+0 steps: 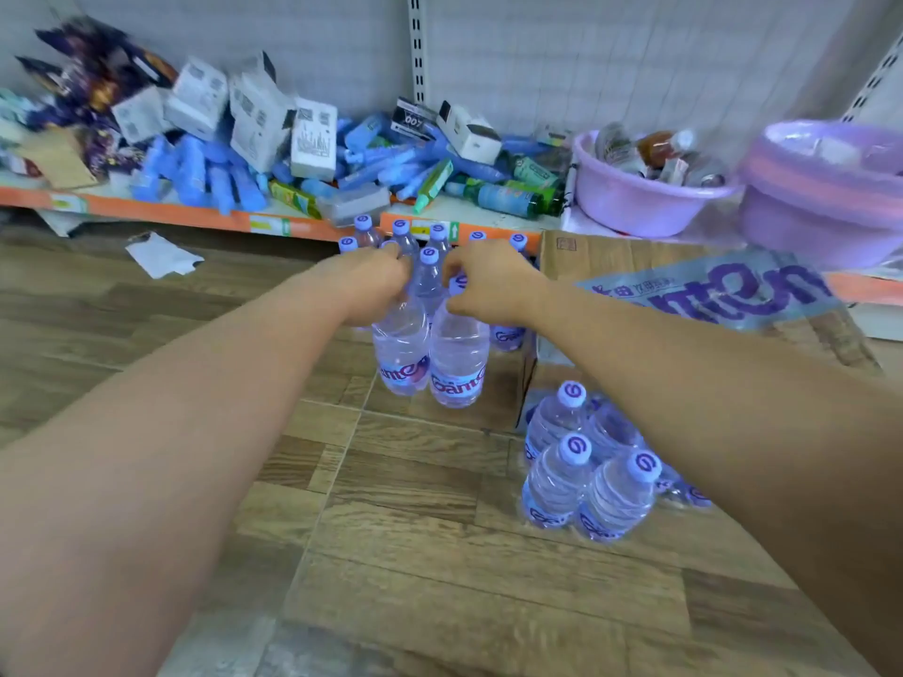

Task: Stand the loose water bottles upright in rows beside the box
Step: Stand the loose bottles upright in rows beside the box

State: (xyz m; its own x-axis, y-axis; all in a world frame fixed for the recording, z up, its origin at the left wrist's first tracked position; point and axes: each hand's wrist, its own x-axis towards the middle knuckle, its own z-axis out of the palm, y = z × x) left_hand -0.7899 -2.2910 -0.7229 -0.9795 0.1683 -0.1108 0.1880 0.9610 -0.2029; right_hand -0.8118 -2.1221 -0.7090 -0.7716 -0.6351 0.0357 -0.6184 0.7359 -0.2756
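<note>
**Operator:** Report the state of both hands.

**Inspector:** Left hand [376, 283]: fingers curled over the top of bottle A [400, 354], a clear plastic water bottle with a purple-lettered label. Right hand [488, 280]: fingers curled round the capped neck of bottle B [457, 366], which is the same type. Each hand is clamped on its bottle. The hands are near each other but apart.

**Operator:** Position of bottles A and B?

**Inspector:** Both are upright, directly below the hands, side by side and touching. Whether their bases bear on the wood-pattern floor [440, 554] cannot be told.

**Operator:** Other items, referenced to the hands?

**Inspector:**
- Just beyond the fingertips: a standing group of lilac-capped bottles [430, 259], upright in rows, in front of the orange-edged shelf [171, 210].
- Right of the right hand: a brown cardboard box [635, 256], with a sheet of clear plastic wrap printed in purple [708, 290] lying on it.
- Below the right forearm, nearer the person than the hand: a near cluster of matching bottles [557, 481], caps up, just beside the box.
- Beyond the box, on the shelf: a lilac plastic basin [635, 202] holding assorted containers.
</note>
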